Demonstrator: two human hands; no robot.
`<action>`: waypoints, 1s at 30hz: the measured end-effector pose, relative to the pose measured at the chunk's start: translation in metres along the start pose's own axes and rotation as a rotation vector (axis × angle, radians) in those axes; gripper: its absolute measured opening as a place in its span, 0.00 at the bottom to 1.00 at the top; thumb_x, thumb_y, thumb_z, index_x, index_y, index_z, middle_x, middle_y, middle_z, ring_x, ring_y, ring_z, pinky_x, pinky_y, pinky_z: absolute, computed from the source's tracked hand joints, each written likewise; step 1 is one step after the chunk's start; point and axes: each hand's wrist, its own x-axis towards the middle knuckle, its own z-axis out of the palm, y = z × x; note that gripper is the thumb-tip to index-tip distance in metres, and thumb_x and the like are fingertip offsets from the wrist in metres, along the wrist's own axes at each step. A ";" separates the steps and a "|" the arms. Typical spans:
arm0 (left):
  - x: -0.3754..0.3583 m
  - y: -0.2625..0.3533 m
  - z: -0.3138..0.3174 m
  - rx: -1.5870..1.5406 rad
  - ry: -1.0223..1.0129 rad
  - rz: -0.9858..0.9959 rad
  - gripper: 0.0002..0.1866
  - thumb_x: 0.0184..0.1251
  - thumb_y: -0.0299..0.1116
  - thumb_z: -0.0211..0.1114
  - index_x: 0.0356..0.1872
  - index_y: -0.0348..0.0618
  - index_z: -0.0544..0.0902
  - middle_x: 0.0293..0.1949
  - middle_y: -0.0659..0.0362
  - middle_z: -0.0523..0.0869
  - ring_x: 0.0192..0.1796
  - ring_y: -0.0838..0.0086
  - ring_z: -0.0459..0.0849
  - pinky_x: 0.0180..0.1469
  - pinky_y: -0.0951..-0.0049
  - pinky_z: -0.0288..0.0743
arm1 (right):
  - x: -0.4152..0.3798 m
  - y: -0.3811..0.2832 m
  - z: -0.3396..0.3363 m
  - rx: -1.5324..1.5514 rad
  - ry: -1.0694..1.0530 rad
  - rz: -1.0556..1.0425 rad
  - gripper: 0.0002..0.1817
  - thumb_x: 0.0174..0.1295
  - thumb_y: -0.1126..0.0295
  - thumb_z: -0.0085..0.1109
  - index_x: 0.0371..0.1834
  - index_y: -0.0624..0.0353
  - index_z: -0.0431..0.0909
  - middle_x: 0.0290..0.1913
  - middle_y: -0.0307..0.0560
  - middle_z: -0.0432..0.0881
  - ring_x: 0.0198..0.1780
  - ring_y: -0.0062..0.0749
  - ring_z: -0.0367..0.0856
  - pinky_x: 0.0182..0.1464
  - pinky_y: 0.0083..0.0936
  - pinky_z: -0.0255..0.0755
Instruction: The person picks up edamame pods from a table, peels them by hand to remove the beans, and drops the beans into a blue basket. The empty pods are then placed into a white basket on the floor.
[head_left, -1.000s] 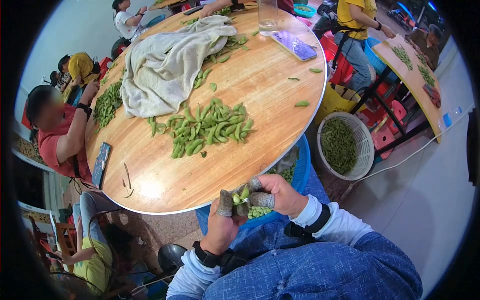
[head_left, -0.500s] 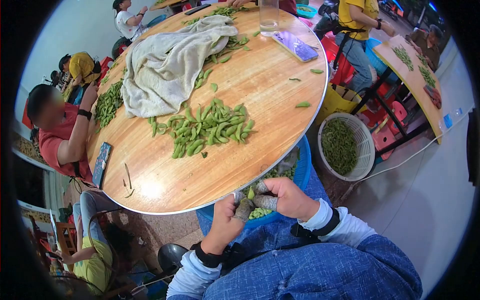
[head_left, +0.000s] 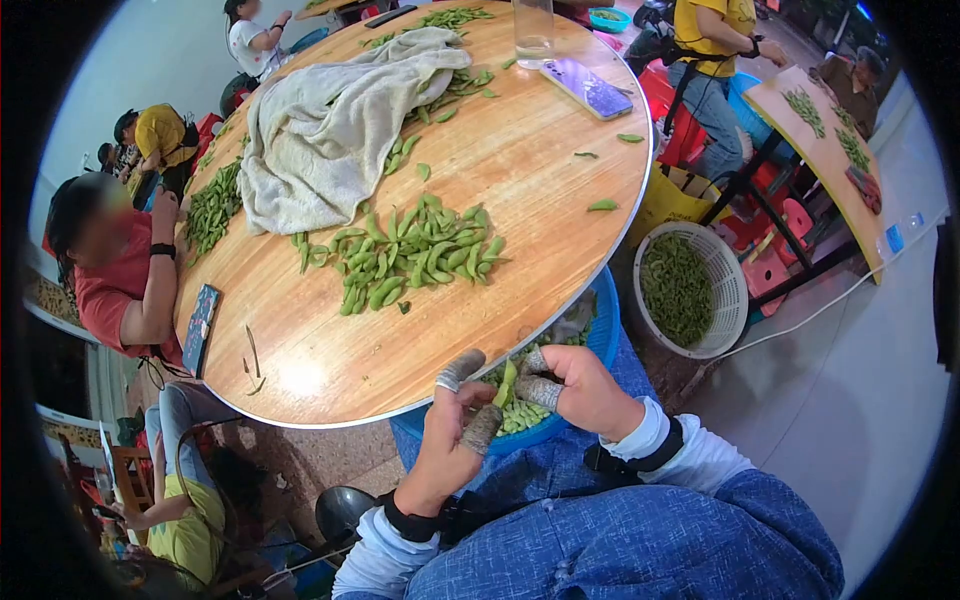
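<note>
My right hand has grey-wrapped thumb and finger closed on a green bean pod over a blue basin. Beside it, my left hand is open, its wrapped thumb and forefinger apart. Shelled green beans lie in the basin below both hands, at the edge of the round wooden table. A pile of bean pods lies on the tabletop, with a crumpled grey towel behind it.
On the table are a phone, a glass, a dark patterned case and more pods. A white basket of pods stands at the right. A person in red sits at the left; others work farther back.
My left forefinger and thumb have spread apart and come away from the pod. The pod, in my right fingers, now shows more fully. The person in red has shifted slightly.
</note>
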 end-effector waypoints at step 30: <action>-0.002 0.011 0.006 0.893 0.071 0.286 0.12 0.48 0.23 0.61 0.36 0.35 0.75 0.26 0.44 0.77 0.30 0.50 0.77 0.30 0.61 0.70 | -0.004 0.002 0.003 0.033 -0.077 0.059 0.05 0.56 0.78 0.52 0.35 0.65 0.75 0.32 0.35 0.76 0.34 0.14 0.69 0.37 0.16 0.67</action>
